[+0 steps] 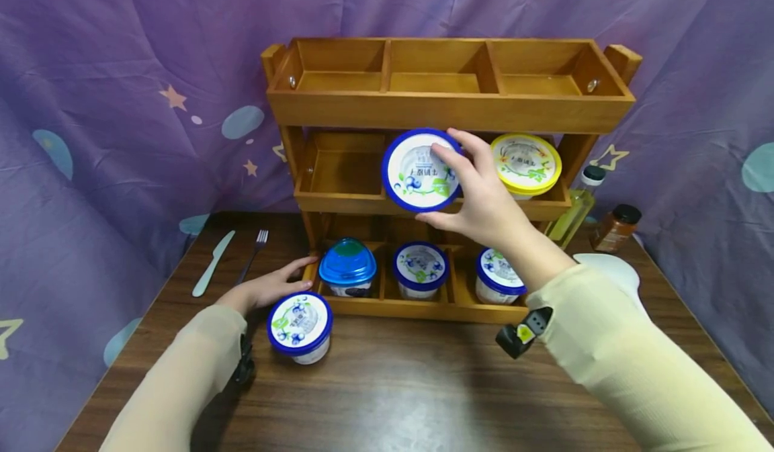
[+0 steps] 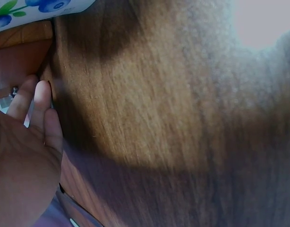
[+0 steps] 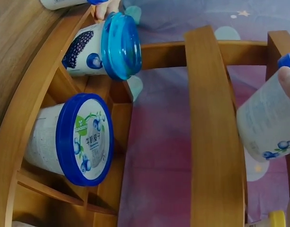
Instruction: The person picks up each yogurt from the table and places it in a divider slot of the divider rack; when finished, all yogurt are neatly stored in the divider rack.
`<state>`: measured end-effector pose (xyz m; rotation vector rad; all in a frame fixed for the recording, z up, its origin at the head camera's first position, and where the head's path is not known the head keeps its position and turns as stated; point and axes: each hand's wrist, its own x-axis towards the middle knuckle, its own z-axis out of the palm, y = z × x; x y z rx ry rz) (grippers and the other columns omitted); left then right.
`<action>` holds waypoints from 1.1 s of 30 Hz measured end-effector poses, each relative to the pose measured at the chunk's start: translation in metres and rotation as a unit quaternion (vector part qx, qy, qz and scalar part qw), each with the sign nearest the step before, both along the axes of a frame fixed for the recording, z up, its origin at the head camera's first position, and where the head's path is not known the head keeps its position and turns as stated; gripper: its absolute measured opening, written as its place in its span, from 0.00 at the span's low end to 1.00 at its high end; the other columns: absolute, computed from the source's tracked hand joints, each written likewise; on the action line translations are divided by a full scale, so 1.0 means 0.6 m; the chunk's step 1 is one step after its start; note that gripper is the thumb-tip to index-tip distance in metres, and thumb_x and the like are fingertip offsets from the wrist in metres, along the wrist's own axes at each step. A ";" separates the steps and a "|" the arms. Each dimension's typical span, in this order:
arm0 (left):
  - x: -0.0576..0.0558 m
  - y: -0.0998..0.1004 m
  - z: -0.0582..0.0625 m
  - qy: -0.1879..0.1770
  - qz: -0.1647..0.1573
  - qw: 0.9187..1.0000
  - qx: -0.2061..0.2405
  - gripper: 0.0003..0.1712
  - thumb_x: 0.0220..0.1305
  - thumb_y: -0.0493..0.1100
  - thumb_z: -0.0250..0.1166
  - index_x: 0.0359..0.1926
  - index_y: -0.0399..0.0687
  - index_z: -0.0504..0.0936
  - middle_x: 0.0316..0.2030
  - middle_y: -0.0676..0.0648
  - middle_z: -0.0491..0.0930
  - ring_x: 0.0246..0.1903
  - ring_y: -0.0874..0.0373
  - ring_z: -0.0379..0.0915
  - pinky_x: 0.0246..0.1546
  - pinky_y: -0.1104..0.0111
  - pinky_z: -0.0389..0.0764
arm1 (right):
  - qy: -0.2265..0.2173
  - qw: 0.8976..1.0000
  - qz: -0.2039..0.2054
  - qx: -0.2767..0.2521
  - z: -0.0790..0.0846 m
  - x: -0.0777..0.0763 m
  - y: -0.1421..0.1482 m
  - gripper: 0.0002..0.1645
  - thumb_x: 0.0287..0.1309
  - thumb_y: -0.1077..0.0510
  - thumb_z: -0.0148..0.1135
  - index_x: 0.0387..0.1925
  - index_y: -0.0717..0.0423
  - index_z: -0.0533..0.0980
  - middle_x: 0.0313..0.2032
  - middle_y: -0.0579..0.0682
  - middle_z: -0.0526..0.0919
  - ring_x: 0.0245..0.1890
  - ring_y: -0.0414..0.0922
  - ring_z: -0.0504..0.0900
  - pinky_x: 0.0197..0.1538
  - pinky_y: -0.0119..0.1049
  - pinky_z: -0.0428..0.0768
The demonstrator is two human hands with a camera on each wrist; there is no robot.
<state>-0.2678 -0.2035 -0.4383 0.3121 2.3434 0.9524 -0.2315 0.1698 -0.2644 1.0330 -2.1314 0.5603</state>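
Plausibly, the hazard at the left lay with the standing tub (image 1: 300,324) on the table (image 1: 387,385), just beside the left hand (image 1: 275,289), where a sideways sweep of the forearm might have toppled it. At the centre, the held tub (image 1: 412,170) was at the middle tier of the wooden rack (image 1: 447,111), before its middle compartment, with its blue lid turned toward the viewer; whether its base touched the front board (image 1: 345,203) could not be told, but a slanted approach might have caught it there, and a grasp close to the rim might have slipped. Farther right, the yellow-lidded tub (image 1: 525,163) sat near enough to the knuckles to be nudged. As to pose, the left hand reached forward with fingers extended, grasping nothing, and rested against the rack's lower left end, perhaps as a brace. The right hand (image 1: 484,190) was raised, clasping the held tub between thumb below and fingers above, its forearm crossing before the lower right tub (image 1: 498,274).
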 end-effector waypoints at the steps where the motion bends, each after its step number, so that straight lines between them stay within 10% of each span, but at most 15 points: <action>1: 0.000 0.000 0.000 0.000 0.000 1.000 0.000 0.42 0.65 0.65 0.50 0.73 0.63 0.45 0.69 0.31 0.47 0.67 0.31 0.41 0.59 0.35 0.47 | 0.005 1.000 -0.002 -0.002 -0.002 -0.001 0.000 0.55 0.30 0.55 0.82 0.61 0.64 0.64 0.63 0.67 0.54 0.64 0.59 0.56 0.63 0.45 0.63; 33: 0.000 -0.001 -0.003 0.018 -0.011 1.000 0.004 0.41 0.65 0.64 0.51 0.73 0.63 0.46 0.69 0.31 0.48 0.67 0.33 0.43 0.60 0.37 0.47 | -0.100 0.986 -0.117 -0.068 -0.039 -0.031 -0.027 0.42 0.42 0.52 0.76 0.59 0.60 0.70 0.66 0.67 0.55 0.65 0.62 0.54 0.64 0.56 0.56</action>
